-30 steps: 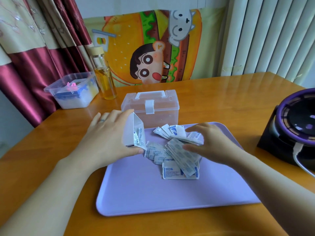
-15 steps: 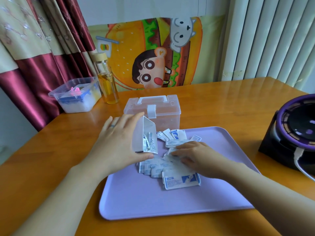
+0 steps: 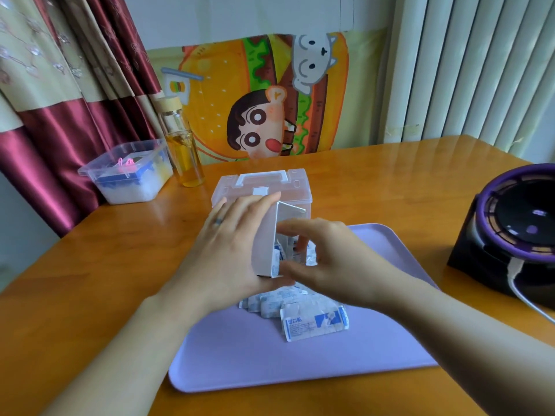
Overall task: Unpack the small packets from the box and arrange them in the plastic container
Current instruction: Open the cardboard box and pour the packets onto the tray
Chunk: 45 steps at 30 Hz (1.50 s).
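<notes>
While left hand [image 3: 222,253] grips the white box [image 3: 265,244], right hand [image 3: 336,265] curls at its mouth, hold unclear; front packet [image 3: 315,323] reads 创口贴.

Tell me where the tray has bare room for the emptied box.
Bare: near strip of the tray, between the packets and its front rim, plus its near-left corner. Crowded: mid-tray around the held box and pile, up to the plastic container.

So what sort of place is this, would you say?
Most likely a room in someone's home, not a shop or workshop. Patterned curtains hang on the left, a cartoon burger cloth is propped behind the wooden table, and a drink bottle stands on it.
</notes>
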Available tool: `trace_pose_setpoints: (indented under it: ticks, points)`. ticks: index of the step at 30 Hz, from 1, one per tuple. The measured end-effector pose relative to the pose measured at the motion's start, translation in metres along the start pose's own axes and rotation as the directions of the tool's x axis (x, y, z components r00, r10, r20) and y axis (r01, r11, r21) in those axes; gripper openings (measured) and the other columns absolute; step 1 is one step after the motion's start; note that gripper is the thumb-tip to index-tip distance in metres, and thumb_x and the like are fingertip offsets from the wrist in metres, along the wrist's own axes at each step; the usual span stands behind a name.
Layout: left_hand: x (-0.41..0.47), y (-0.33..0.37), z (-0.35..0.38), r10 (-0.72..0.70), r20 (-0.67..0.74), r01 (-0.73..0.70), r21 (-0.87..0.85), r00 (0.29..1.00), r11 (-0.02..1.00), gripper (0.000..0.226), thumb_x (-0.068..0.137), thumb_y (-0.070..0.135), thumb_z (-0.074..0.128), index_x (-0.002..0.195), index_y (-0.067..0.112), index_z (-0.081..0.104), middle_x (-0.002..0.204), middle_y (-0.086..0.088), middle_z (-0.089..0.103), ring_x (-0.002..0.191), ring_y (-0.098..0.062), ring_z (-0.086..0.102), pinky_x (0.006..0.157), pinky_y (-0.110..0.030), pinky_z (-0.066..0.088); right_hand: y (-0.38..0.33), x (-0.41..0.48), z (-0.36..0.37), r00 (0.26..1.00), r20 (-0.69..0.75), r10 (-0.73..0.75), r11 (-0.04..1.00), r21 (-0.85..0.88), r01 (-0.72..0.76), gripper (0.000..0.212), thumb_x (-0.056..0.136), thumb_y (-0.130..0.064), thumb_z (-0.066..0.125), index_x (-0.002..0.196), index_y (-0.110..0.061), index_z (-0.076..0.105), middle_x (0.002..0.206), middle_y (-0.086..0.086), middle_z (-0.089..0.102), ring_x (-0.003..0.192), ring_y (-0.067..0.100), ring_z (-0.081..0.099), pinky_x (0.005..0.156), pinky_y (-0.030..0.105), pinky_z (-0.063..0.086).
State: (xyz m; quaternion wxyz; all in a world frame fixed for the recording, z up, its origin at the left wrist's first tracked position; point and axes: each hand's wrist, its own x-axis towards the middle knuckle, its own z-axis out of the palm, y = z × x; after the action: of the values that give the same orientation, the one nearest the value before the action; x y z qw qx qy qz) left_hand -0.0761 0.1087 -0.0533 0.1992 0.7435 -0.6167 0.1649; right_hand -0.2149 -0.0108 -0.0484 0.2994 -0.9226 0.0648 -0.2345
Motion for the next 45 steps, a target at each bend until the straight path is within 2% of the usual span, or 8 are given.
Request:
trace_pose_setpoints:
  ticks: [5,10,13,17,27,34,40,45]
  points:
    - [0.0,0.008,-0.001,0.075,-0.034,-0.074,0.033,0.997,0.997,0.1,0.063,0.076,0.051,0.143,0.024,0.023,0.135,0.003,0.039,0.125,-0.015,0.032,0.113,-0.044,0.026,-0.002,0.003,0.011,0.994,-0.107,-0.01,0.997,-0.078,0.001,0.021,0.073,-0.034,0.049,0.088,-0.025,0.061,0.066,-0.006,0.058,0.059,0.017,0.042,0.054,0.038,0.044]
    - [-0.002,0.005,0.002,0.039,0.046,-0.044,0.112,0.998,0.993,0.102,0.062,0.083,0.045,0.144,0.029,0.017,0.138,0.007,0.039,0.126,-0.012,0.031,0.116,-0.035,0.007,0.003,0.005,0.008,0.986,-0.148,0.073,0.997,-0.018,-0.077,0.022,0.078,-0.008,0.057,0.088,-0.022,0.07,0.06,-0.003,0.057,0.061,0.019,0.043,0.054,0.025,0.037]
    - [-0.004,-0.006,0.004,-0.053,0.088,0.037,0.175,0.995,0.984,0.106,0.059,0.086,0.04,0.145,0.031,0.015,0.14,0.008,0.038,0.129,-0.014,0.033,0.116,-0.037,0.007,0.013,0.004,0.001,0.973,-0.134,0.187,0.982,0.019,-0.186,0.03,0.08,-0.007,0.06,0.101,-0.025,0.072,0.068,-0.008,0.062,0.062,0.009,0.056,0.059,0.019,0.046]
    - [-0.006,-0.023,0.001,-0.18,0.153,0.139,0.249,0.972,0.959,0.111,0.057,0.085,0.049,0.148,0.033,0.011,0.144,0.009,0.032,0.136,-0.017,0.029,0.118,-0.041,0.002,0.031,0.001,-0.007,0.956,-0.136,0.258,0.965,0.089,-0.247,0.022,0.083,-0.01,0.063,0.099,-0.023,0.071,0.069,-0.005,0.065,0.054,0.004,0.05,0.051,0.013,0.04]
    - [-0.011,-0.046,-0.002,-0.252,0.083,0.195,0.421,0.964,0.886,0.111,0.053,0.077,0.065,0.144,0.023,0.031,0.132,0.001,0.049,0.124,-0.025,0.047,0.113,-0.054,0.017,0.065,-0.013,-0.012,0.915,-0.086,0.395,0.91,-0.097,-0.402,0.028,0.086,-0.016,0.06,0.113,-0.024,0.065,0.1,-0.012,0.066,0.064,-0.007,0.051,0.06,0.002,0.038]
    - [-0.009,-0.035,0.002,-0.162,0.008,0.151,0.316,0.987,0.937,0.109,0.057,0.084,0.051,0.144,0.023,0.029,0.134,0.0,0.047,0.123,-0.025,0.047,0.113,-0.052,0.021,0.045,-0.014,-0.013,0.965,-0.093,0.245,0.95,-0.174,-0.258,0.024,0.088,-0.025,0.061,0.111,-0.033,0.064,0.101,-0.022,0.057,0.091,0.004,0.051,0.07,0.002,0.034]
    - [-0.003,-0.015,0.005,-0.023,-0.009,0.024,0.176,1.0,0.984,0.104,0.064,0.089,0.034,0.145,0.025,0.023,0.136,0.004,0.043,0.127,-0.019,0.042,0.116,-0.046,0.016,0.019,-0.005,-0.006,0.989,-0.099,-0.109,0.978,-0.189,0.089,0.034,0.085,-0.032,0.064,0.118,-0.025,0.063,0.118,-0.014,0.06,0.105,0.004,0.049,0.085,0.005,0.032]
    - [-0.001,-0.006,0.002,0.097,-0.036,-0.091,0.147,0.995,0.985,0.097,0.07,0.083,0.036,0.144,0.021,0.025,0.133,0.002,0.044,0.125,-0.016,0.037,0.116,-0.043,0.012,0.01,0.001,-0.011,0.993,0.118,-0.028,0.921,-0.382,0.071,0.065,0.081,-0.061,0.056,0.139,-0.037,0.036,0.139,-0.018,0.041,0.099,0.01,0.055,0.078,0.027,0.046]
